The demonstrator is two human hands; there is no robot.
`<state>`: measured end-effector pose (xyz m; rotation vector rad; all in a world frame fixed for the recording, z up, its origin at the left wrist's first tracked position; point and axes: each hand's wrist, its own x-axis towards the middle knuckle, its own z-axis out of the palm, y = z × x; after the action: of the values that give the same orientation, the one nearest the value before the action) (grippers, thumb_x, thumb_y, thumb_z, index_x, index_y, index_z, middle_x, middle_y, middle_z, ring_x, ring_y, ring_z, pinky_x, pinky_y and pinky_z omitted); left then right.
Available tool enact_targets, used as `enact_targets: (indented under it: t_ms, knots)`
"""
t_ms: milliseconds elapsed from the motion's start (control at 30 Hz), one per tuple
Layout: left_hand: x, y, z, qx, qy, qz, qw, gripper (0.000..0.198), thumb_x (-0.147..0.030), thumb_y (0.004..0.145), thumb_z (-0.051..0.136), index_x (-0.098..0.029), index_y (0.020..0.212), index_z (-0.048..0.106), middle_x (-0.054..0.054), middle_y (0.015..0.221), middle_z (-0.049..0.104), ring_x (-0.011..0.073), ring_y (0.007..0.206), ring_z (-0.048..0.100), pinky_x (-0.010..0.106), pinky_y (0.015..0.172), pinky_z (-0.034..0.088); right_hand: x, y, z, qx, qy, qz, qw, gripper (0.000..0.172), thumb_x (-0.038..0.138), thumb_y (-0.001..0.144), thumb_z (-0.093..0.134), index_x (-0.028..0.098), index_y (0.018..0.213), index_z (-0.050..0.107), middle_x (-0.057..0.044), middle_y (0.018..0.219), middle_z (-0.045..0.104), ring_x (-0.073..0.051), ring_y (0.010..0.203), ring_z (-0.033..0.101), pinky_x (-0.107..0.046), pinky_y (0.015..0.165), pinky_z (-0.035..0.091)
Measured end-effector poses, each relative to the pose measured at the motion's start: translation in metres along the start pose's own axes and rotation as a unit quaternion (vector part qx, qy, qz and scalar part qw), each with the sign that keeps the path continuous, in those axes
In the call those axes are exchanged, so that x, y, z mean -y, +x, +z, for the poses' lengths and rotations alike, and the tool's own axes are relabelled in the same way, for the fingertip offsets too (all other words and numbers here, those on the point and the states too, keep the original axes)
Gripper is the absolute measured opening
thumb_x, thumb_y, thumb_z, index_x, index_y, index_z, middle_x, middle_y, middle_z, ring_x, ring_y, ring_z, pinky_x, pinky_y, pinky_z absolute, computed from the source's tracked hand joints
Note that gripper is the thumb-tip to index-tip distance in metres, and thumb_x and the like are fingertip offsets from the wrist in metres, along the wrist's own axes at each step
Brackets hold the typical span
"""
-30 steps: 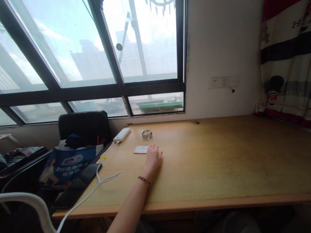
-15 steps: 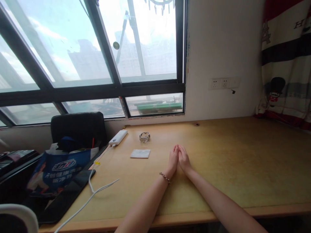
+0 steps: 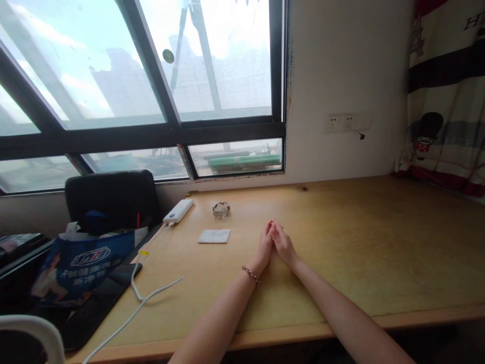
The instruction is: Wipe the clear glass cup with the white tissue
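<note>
Left to right: a blue printed bag beside the tabletop; a white cable, plugged into a white power bank at far left; a flat white rectangle, left of the hands; just beyond it, a metallic openwork ring. The left hand (a bracelet circles its wrist) meets the right hand, fingers touching; palms being hidden, whether they enclose anything cannot be told.

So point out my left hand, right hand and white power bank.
Left hand (image 3: 264,244): head view, middle of hand.
Right hand (image 3: 284,246): head view, middle of hand.
White power bank (image 3: 179,210): head view, top face.
</note>
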<state>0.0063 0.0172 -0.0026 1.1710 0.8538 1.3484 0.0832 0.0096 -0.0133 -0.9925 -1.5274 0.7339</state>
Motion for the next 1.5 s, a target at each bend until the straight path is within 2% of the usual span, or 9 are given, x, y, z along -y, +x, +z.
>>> enact_targets:
  t_ms: [467,700,800,900,1000,1100,1200,1367,1500]
  knots:
    - [0.008,0.004,-0.004,-0.003,0.098,0.041,0.994,0.030,-0.039,0.077,0.047,-0.014,0.089,0.059,0.008,0.089,0.063,0.0176,0.081,0.058,0.029,0.077,0.044,-0.004,0.001,-0.008,0.030,-0.045,-0.028,0.998,0.048,0.048,0.085,0.031,0.020,0.122,0.045,-0.011,0.117,0.055,-0.022,0.110,0.049,-0.038,0.093,0.038]
    - [0.005,0.001,-0.012,0.012,0.218,0.082,0.972,0.027,-0.028,0.078,0.047,-0.019,0.100,0.059,0.006,0.091,0.065,0.0175,0.080,0.060,0.029,0.073,0.046,-0.006,0.001,-0.008,0.015,-0.028,0.006,0.999,0.052,0.044,0.084,0.038,0.018,0.128,0.033,-0.012,0.102,0.061,-0.021,0.088,0.061,-0.035,0.075,0.048]
    - [-0.003,0.003,-0.024,-0.025,0.373,0.087,0.923,0.026,-0.032,0.081,0.043,-0.020,0.095,0.061,0.008,0.084,0.066,0.0193,0.075,0.060,0.032,0.072,0.045,-0.014,0.003,-0.010,-0.010,-0.016,0.024,1.000,0.055,0.045,0.083,0.039,0.017,0.130,0.027,-0.015,0.112,0.055,-0.019,0.083,0.062,-0.034,0.071,0.049]
    - [-0.014,0.007,-0.040,-0.114,0.543,0.103,0.826,0.030,-0.033,0.082,0.039,-0.017,0.090,0.063,0.013,0.094,0.063,0.0247,0.090,0.056,0.039,0.083,0.039,-0.026,0.008,-0.013,-0.069,-0.034,0.067,0.995,0.060,0.048,0.081,0.039,0.012,0.128,0.028,-0.018,0.111,0.055,-0.019,0.076,0.063,-0.034,0.067,0.050]
    - [-0.020,0.012,-0.057,-0.255,0.627,0.084,0.731,0.039,-0.031,0.078,0.046,-0.013,0.111,0.054,0.019,0.128,0.040,0.0335,0.118,0.035,0.048,0.094,0.026,-0.036,0.013,-0.015,-0.111,-0.023,0.118,0.986,0.060,0.050,0.080,0.037,0.011,0.125,0.031,-0.017,0.106,0.057,-0.018,0.067,0.063,-0.031,0.060,0.050]
    - [-0.016,0.016,-0.070,-0.338,0.644,-0.015,0.686,0.057,-0.035,0.074,0.052,-0.005,0.122,0.041,0.028,0.136,0.021,0.0421,0.124,0.020,0.058,0.094,0.018,-0.039,0.014,-0.015,-0.121,-0.009,0.142,0.982,0.059,0.052,0.079,0.038,0.012,0.122,0.034,-0.016,0.104,0.058,-0.017,0.065,0.063,-0.029,0.056,0.050]
    - [-0.007,0.018,-0.072,-0.288,0.636,-0.017,0.715,0.056,-0.037,0.075,0.052,-0.003,0.118,0.043,0.030,0.133,0.025,0.0414,0.121,0.027,0.054,0.095,0.021,-0.038,0.014,-0.016,-0.125,-0.009,0.138,0.983,0.059,0.052,0.077,0.039,0.012,0.121,0.035,-0.016,0.102,0.059,-0.017,0.065,0.063,-0.029,0.056,0.050]
    - [0.008,0.012,-0.050,-0.045,0.527,0.109,0.841,0.040,-0.024,0.075,0.053,-0.019,0.114,0.047,0.014,0.128,0.039,0.0203,0.091,0.058,0.032,0.082,0.042,-0.035,0.017,-0.019,-0.159,0.011,0.147,0.976,0.056,0.052,0.076,0.040,0.014,0.117,0.039,-0.015,0.101,0.059,-0.016,0.063,0.063,-0.027,0.052,0.050]
    - [0.011,0.007,-0.037,0.028,0.498,0.139,0.855,0.016,-0.016,0.074,0.052,-0.016,0.088,0.059,0.012,0.114,0.051,0.0170,0.081,0.058,0.029,0.079,0.043,-0.038,0.021,-0.024,-0.196,0.046,0.178,0.963,0.052,0.052,0.076,0.042,0.014,0.112,0.041,-0.013,0.098,0.060,-0.015,0.061,0.063,-0.026,0.050,0.050]
